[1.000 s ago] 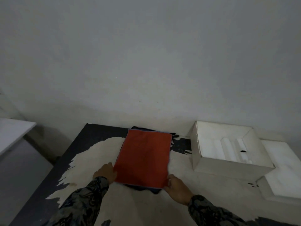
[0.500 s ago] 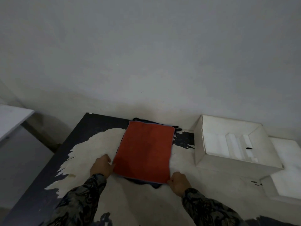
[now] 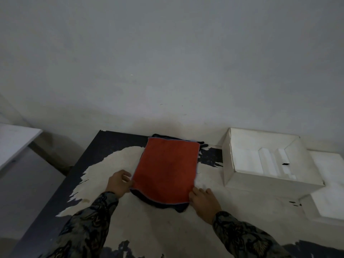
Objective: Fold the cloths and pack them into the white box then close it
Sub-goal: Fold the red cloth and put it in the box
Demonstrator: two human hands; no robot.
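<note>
Orange-red cloth (image 3: 165, 170), folded to a rectangle with a thin pale-blue edge, lies flat on top of a dark cloth (image 3: 163, 204) whose edges stick out at the near and far ends. Stack sits mid-table, left of the white box (image 3: 268, 185) and well apart from it. Left hand (image 3: 119, 183) is at the stack's near-left corner, fingers curled against the edge, thumb on the red cloth's corner; looks like a pinch on that corner. Right hand (image 3: 203, 201) is at the near-right corner, fingers tucked to the cloth edge, thumb lying relaxed on the table; cannot tell if it has actually got hold of the fabric. Both sleeves are dark patterned. Box is open, upright, with white insert pieces inside. Its lid (image 3: 327, 198) lies flat just right of it. Table (image 3: 96, 183) is black with a large worn pale patch and stands against a plain grey wall (image 3: 167, 62). White surface (image 3: 13, 140) at far left.
</note>
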